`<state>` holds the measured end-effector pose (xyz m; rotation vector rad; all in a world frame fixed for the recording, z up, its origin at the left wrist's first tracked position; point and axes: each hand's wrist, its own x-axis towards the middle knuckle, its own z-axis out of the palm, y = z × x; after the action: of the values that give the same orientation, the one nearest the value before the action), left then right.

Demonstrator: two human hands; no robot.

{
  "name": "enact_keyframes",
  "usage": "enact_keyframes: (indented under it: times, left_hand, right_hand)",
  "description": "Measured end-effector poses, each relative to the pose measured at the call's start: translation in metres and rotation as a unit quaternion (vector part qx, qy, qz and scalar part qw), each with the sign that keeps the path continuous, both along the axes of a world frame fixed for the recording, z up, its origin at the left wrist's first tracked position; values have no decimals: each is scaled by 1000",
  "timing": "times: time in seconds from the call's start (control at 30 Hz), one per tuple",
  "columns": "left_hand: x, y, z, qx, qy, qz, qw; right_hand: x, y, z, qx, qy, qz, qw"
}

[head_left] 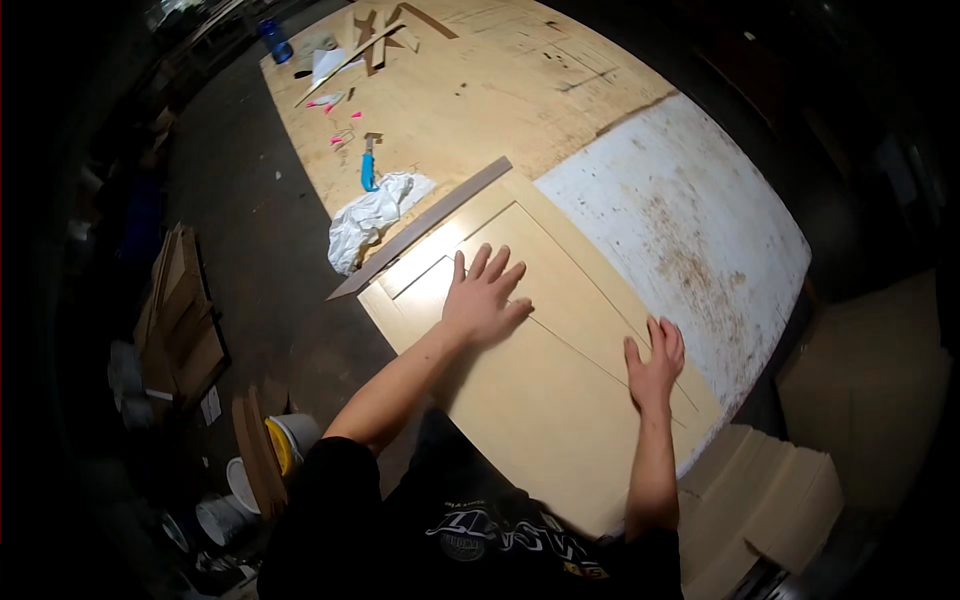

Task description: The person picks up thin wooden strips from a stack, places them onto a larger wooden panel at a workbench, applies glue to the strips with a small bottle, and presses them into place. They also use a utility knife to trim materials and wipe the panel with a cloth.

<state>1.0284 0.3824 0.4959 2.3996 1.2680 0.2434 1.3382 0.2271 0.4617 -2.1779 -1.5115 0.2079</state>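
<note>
A pale wooden panel (510,400) lies at an angle before me, with thin dark lines forming long rectangles on its face. My left hand (485,298) rests on the panel with its fingers spread, and holds nothing. Near the panel's right edge, my right hand (656,368) touches the surface with its thumb apart from the fingers. No object shows in that hand. Along the panel's far left end runs a long, thin brown strip (430,222).
A crumpled white cloth (375,215) and a blue-handled tool (368,168) lie past the strip on the wooden worktop (480,100). Loose wood strips (380,40) and a blue bottle (274,40) are farther back. A stained white board (680,220) is at right, cardboard (760,490) below it.
</note>
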Motion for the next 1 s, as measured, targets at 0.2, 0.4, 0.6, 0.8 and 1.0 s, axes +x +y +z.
enact_keyframes:
  times: [0.2, 0.4, 0.6, 0.8, 1.0]
  left_hand:
    - [107, -23, -35, 28, 1, -24, 999]
    - [72, 40, -37, 71, 51, 17, 996]
    - [-16, 125, -35, 131, 39, 116, 984]
    - [-7, 125, -45, 89, 42, 109, 989]
    - [-3, 129, -41, 107, -1, 46, 993]
  right_hand:
    - [-35, 33, -6, -71, -133, -82, 985]
    - [11, -8, -24, -104, -200, -162, 961]
    - [79, -73, -24, -160, -188, -274, 930]
    - [-58, 68, -49, 44, -103, -59, 992]
    - [-152, 151, -14, 64, -58, 45, 995]
